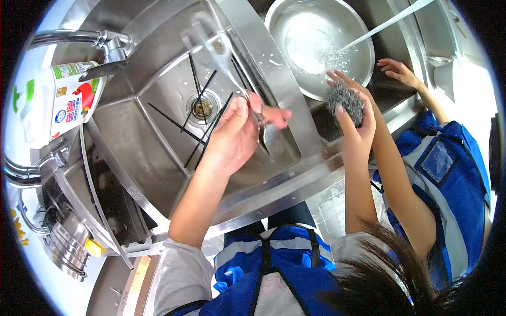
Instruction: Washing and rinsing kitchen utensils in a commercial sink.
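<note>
Over the stainless steel sink basin (158,136), my left hand (236,138) grips metal utensils (261,128), probably spoons or forks; motion blur hides their exact kind. Their blurred upper ends point towards the back of the basin. A steel wool scourer (346,103) is held in my right hand (361,122), to the right of the basin and apart from the utensils. Several black chopsticks (159,114) lie across the basin floor, some over the drain strainer (202,108), which has bits of debris in it.
In the adjoining sink, water runs into a large metal bowl (276,23). A co-worker in a blue vest (438,166) stands at the right, a hand (399,73) beside the bowl. A chrome faucet (114,49) and a white detergent jug (65,102) are at the left.
</note>
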`<state>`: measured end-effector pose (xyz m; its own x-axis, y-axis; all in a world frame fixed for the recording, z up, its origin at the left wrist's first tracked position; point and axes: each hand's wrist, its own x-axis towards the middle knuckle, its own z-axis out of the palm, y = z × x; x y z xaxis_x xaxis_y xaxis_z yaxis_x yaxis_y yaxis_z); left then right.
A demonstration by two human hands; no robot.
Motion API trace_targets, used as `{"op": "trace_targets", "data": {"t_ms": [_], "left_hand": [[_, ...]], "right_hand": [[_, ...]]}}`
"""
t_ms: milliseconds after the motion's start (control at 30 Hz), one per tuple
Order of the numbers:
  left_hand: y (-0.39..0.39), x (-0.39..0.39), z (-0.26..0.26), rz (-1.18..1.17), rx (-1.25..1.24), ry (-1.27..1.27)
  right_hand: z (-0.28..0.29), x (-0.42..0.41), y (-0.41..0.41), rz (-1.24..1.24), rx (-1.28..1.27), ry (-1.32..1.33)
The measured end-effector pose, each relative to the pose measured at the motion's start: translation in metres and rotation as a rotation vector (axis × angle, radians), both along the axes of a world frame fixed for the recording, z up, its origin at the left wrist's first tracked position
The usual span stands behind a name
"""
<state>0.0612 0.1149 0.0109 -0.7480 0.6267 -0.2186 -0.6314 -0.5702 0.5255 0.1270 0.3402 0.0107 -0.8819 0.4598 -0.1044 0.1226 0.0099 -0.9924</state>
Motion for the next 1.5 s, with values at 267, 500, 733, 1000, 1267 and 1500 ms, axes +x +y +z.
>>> {"op": "trace_targets", "data": {"t_ms": [267,500,733,1000,1267,1500], "left_hand": [[0.032,-0.004,0.016,0.238,0.379,-0.153],[0.048,0.003,0.011,0.204,0.351,-0.060],[0.012,0.002,0.001,-0.012,0.344,-0.052],[-0.069,-0.003,-0.006,-0.431,0.155,-0.229],[-0.031,0.036,0.011,-0.290,-0.155,-0.009],[-0.027,0.022,0.011,-0.382,-0.197,-0.109]], "right_hand": [[0.025,0.039,-0.017,-0.058,-0.877,-0.162],[0.014,0.032,-0.050,0.007,-0.901,-0.030],[0.016,0.013,-0.033,0.025,-0.893,-0.118],[0.020,-0.039,-0.006,0.311,-0.581,-0.300],[0.022,-0.039,-0.016,0.164,-0.538,-0.254],[0.014,-0.025,-0.009,0.056,-0.589,-0.142]]}}
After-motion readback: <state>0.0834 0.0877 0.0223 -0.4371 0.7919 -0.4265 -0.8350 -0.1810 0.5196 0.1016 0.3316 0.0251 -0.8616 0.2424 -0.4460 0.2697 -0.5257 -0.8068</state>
